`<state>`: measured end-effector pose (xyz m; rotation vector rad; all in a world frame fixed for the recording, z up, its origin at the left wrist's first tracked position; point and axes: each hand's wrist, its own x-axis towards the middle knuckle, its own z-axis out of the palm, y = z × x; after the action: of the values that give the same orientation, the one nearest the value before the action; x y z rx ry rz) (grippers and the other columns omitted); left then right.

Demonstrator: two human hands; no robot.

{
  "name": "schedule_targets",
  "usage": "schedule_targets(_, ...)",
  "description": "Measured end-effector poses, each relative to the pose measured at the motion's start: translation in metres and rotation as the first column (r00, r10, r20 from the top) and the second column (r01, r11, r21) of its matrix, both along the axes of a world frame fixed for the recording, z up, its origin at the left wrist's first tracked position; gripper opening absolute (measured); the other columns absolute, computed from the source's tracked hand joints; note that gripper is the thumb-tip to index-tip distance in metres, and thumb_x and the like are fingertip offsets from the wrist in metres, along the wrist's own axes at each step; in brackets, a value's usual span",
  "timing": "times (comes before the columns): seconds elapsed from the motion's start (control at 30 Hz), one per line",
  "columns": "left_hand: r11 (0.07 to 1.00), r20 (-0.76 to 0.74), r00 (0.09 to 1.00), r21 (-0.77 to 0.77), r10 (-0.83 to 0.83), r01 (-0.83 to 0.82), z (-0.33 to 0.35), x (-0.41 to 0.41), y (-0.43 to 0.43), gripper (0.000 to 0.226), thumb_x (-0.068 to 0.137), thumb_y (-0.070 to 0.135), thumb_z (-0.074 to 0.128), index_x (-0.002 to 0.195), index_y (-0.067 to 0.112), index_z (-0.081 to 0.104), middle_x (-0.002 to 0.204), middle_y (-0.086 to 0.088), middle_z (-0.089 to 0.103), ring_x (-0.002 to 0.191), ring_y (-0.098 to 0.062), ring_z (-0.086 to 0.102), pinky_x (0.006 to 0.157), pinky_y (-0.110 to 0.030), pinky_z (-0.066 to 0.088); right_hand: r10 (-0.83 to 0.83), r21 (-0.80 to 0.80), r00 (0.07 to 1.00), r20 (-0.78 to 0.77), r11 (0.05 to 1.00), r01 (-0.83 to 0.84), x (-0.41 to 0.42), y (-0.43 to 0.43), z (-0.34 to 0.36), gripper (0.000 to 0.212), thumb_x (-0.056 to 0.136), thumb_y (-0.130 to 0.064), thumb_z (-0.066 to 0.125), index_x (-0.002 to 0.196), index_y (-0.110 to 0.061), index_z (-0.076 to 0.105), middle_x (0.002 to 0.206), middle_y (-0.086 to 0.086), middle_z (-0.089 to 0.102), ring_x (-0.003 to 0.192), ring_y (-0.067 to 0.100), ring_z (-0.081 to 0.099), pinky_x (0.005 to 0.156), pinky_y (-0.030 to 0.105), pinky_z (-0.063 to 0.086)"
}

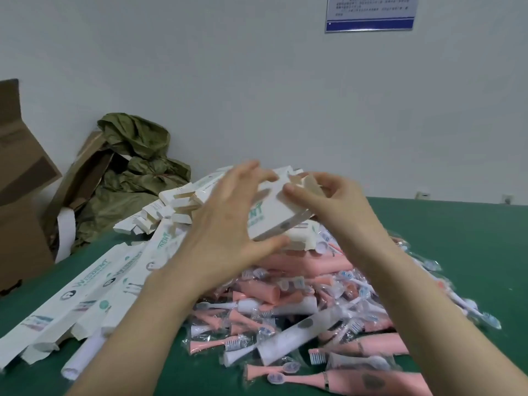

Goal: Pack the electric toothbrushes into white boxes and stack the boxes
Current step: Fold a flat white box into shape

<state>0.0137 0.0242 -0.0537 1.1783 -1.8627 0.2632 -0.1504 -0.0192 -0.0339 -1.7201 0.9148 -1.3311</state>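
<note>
Two hands hold one white box in the air above the heap, tilted with its open end towards the wall. The left hand wraps the box's near side, its fingers spread over the top face and its thumb hooked under the lower edge. The right hand curls round the far end, its fingers pinching at the loose end flaps. Whether a brush is already inside cannot be told from this view.

Below the box lies a mound of pink and white electric toothbrushes, mixed with brush heads in clear wrappers, on the green table. Long printed boxes lie side by side to the left, and more boxes with open ends are heaped behind the left hand. A brown carton and a crumpled olive bag stand by the wall.

The flaps look to be the weak point. If the end is not tucked shut while the box tilts, anything inside would likely slide out into the mound. Thin card may also crease or tear under a hard pinch. The heaped boxes behind sit unevenly, so a box set on them carelessly could probably slip or knock others down. The slick wrappers may also let brushes slide towards the table's edge if the mound is jostled.
</note>
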Motion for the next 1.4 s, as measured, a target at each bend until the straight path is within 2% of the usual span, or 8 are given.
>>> schedule_targets(0.2,0.994,-0.031,0.996,-0.074,-0.084,0.081,-0.019,-0.003,0.002,0.051,0.080,0.024,0.066,0.122,0.033,0.039,0.121,0.006,0.046,0.109,0.001,0.043,0.087,-0.006,0.033,0.196,0.229,0.968,0.159,0.946,-0.229,0.001,0.000,0.004,0.034,0.099,-0.017,0.047,0.097,0.011,0.066,0.098,0.030,0.067,0.084,0.037,0.065,0.083,0.040,0.056)
schedule_targets(0.33,1.000,-0.122,0.992,-0.008,-0.029,0.028,-0.007,-0.004,0.006,0.031,0.080,0.036,0.042,0.107,0.029,0.057,0.106,0.008,0.048,0.103,0.000,0.046,0.085,-0.006,0.032,0.151,0.090,0.988,0.022,0.984,-0.152,0.013,0.004,0.005,0.024,0.091,-0.010,0.056,0.084,0.009,0.068,0.075,0.021,0.066,0.063,0.020,0.065,0.065,0.030,0.058)
schedule_targets(0.53,0.986,-0.380,0.911,0.021,0.159,-0.164,0.008,-0.004,0.008,0.019,0.091,0.036,0.053,0.081,0.020,0.056,0.077,0.010,0.054,0.072,-0.003,0.046,0.060,-0.017,0.031,0.129,0.024,0.988,-0.085,0.992,-0.127,0.036,0.009,0.009,0.025,0.088,-0.013,0.060,0.086,0.011,0.066,0.070,0.021,0.062,0.062,0.023,0.064,0.077,0.060,0.052)
schedule_targets(0.73,0.959,-0.318,0.921,0.239,0.227,-0.153,-0.005,-0.001,0.013,0.044,0.062,0.058,0.063,0.094,0.032,0.048,0.097,0.018,0.048,0.086,0.004,0.042,0.066,0.000,0.028,0.168,0.192,0.985,-0.036,0.969,-0.158,0.038,0.000,0.002,0.026,0.089,-0.004,0.057,0.089,0.021,0.058,0.074,0.020,0.051,0.065,0.028,0.051,0.064,0.037,0.049)
schedule_targets(0.87,0.949,-0.212,0.948,0.259,0.236,-0.178,-0.004,-0.007,0.008,0.051,0.056,0.056,0.066,0.097,0.030,0.050,0.091,0.020,0.047,0.082,0.014,0.042,0.066,0.000,0.029,0.166,0.262,0.984,-0.063,0.954,-0.144,0.035,-0.005,-0.004,0.003,0.088,-0.004,0.057,0.086,-0.005,0.059,0.075,0.015,0.042,0.066,0.029,0.045,0.066,0.040,0.044)
schedule_targets(1.2,0.958,-0.178,0.948,0.157,0.266,-0.239,-0.002,-0.016,0.002,0.052,0.064,0.042,0.074,0.110,0.023,0.060,0.097,0.014,0.057,0.089,-0.005,0.046,0.068,0.004,0.028,0.289,0.328,0.937,0.195,0.882,-0.340,0.006,-0.024,-0.010,0.036,0.098,-0.026,0.049,0.092,0.007,0.064,0.072,0.013,0.067,0.063,0.019,0.066,0.064,0.026,0.059)
schedule_targets(1.3,0.972,-0.300,0.926,0.016,0.229,-0.235,0.003,-0.015,0.006,0.053,0.069,0.045,0.070,0.114,0.019,0.061,0.103,0.012,0.055,0.091,-0.001,0.046,0.072,0.005,0.028,0.085,0.120,0.951,-0.297,0.991,-0.051,-0.030,-0.032,-0.031,0.022,0.092,-0.016,0.060,0.081,0.002,0.065,0.069,0.005,0.070,0.064,0.014,0.063,0.070,0.026,0.057)
schedule_targets(1.4,0.967,-0.388,0.894,-0.028,0.223,-0.253,0.005,-0.014,0.005,0.054,0.070,0.045,0.062,0.117,0.018,0.064,0.103,0.013,0.057,0.089,0.001,0.048,0.074,0.002,0.032,-0.041,-0.036,0.666,-0.745,0.999,0.022,-0.052,-0.035,-0.054,0.011,0.081,-0.024,0.072,0.084,-0.014,0.069,0.076,-0.006,0.069,0.064,0.003,0.056,0.056,0.013,0.043)
